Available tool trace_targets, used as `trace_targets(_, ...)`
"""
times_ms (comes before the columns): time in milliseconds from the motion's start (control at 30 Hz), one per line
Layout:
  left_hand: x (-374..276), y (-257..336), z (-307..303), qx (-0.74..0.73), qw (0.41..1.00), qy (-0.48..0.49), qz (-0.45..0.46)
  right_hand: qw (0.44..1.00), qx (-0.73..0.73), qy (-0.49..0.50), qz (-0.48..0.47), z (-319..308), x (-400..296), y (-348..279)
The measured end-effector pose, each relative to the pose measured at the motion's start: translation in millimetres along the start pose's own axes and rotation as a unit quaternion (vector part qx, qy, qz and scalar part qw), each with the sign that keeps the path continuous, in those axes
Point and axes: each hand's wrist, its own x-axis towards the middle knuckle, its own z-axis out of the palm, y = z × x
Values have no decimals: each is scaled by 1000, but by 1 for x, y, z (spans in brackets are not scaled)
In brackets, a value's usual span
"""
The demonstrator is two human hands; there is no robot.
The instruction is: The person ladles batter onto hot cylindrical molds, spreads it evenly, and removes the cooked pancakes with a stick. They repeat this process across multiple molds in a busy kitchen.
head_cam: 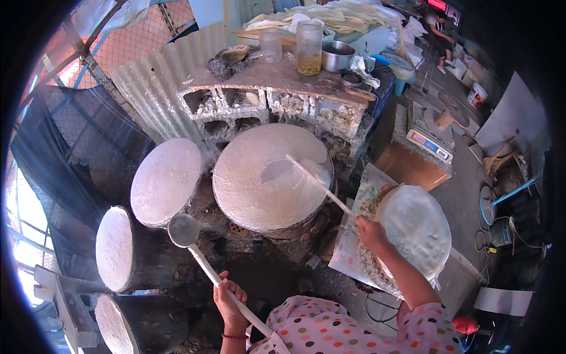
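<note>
My left hand (230, 301) is closed around the pale handle of a long ladle (183, 230), whose round bowl is at the lower edge of a tilted disc with a whitish coating (166, 181). A thin wooden stick (321, 186) is in my right hand (372, 234); its far end lies over a large round griddle (265, 199) covered with a pale layer. Near the stick, a darker patch and a whitish, partly see-through area show on that layer. Beside my right forearm, a stack of thin white round sheets (415, 225) rests on a cloth or paper-covered surface.
Two more coated discs on dark drums (114, 249) stand at the left. Behind the griddle, a block ledge (265, 82) holds glass jars (309, 48) and a steel pot (337, 56). A digital scale (430, 132) sits at the right. A person (440, 37) sits in the far background.
</note>
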Motion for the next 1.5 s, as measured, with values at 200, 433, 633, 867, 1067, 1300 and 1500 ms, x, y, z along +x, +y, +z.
trace_targets(200,-4,-3,5,-7,1000,18,11,994,51,65,-65,-5,112,-5)
trace_targets(433,-9,6,1,15,999,37,24,974,202,104,7,2,79,-50)
trace_targets(633,0,-1,12,-11,1000,8,-18,971,229,74,6,53,15,-97)
trace_targets(867,1,8,7,-13,1000,-15,-16,951,261,125,109,62,-6,-82)
trace_targets(1067,6,10,-2,-7,999,-38,-19,952,294,89,10,96,-12,-153)
trace_targets(1300,13,18,7,59,996,-71,-18,954,249,167,23,85,0,-110)
trace_targets(1500,45,29,57,125,987,-105,9,873,407,-143,226,24,51,-108)
